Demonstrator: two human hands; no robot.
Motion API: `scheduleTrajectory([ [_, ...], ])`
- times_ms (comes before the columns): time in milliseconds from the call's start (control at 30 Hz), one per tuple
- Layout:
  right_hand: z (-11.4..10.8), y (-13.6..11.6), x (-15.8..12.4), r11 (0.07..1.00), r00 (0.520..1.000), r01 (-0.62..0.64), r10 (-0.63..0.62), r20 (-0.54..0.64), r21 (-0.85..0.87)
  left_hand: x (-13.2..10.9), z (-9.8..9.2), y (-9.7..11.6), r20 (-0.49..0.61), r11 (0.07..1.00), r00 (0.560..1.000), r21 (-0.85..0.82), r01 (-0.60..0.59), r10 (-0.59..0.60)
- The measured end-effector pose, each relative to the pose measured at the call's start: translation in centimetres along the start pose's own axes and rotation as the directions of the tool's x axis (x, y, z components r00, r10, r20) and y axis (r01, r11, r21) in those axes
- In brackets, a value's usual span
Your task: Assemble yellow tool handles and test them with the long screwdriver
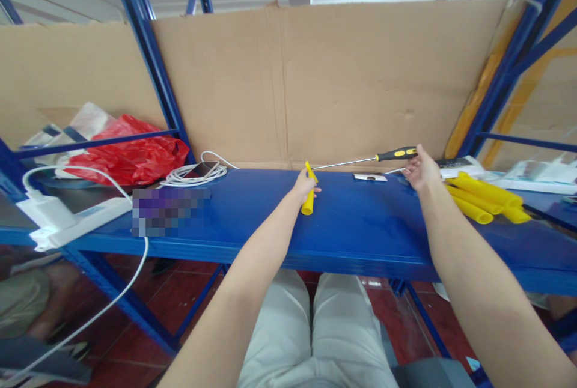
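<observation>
My left hand [305, 186] is closed around a yellow plastic tube [308, 200], held upright just above the blue shelf top. Out to the right, my right hand [421, 169] grips the end of a screwdriver [396, 154] with a black and yellow handle. Its long metal shaft points left, and the tip meets the upper part of the tube; whether it touches or enters it I cannot tell. Several more yellow tubes [489, 196] lie in a pile to the right of my right forearm. A small flat white and dark object [370, 177] rests between my hands near the cardboard.
A cardboard sheet [360, 81] stands along the back of the blue shelf [256, 214]. To the left are a red plastic bag [135, 151], a coiled white cable [192, 176] and a white power strip [90, 220] with a charger. Blue uprights flank the workspace.
</observation>
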State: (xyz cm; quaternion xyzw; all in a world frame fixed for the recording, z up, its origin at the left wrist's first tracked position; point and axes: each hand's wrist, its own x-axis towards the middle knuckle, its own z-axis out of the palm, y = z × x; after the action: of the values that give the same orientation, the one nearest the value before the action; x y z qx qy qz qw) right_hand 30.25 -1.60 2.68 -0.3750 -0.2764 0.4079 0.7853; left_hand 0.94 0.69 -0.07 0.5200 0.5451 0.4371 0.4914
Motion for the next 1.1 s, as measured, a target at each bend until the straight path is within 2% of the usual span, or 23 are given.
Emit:
scheduleTrajectory([
  [100, 0.18, 0.12, 0.06, 1.0, 0.994, -0.012, 0.011, -0.108, -0.008, -0.03, 0.02, 0.01, 0.003, 1.0, 1.0, 0.0, -0.004, 0.004],
  [500, 0.55, -0.38, -0.56, 1.0, 1.0, 0.016, -0.016, 0.013, -0.013, -0.09, 0.06, 0.04, 0.004, 1.0, 1.0, 0.01, -0.001, 0.001],
  [1000, 0.34, -0.02, 0.2, 1.0, 0.996, -0.016, 0.014, -0.086, -0.021, -0.23, 0.04, 0.16, 0.012, 1.0, 1.0, 0.01, 0.007, -0.007],
  [1100, 0.19, 0.08, 0.4, 1.0, 1.0, -0.003, 0.003, -0.023, -0.004, -0.18, 0.04, 0.14, 0.009, 1.0, 1.0, 0.0, 0.008, -0.008],
])
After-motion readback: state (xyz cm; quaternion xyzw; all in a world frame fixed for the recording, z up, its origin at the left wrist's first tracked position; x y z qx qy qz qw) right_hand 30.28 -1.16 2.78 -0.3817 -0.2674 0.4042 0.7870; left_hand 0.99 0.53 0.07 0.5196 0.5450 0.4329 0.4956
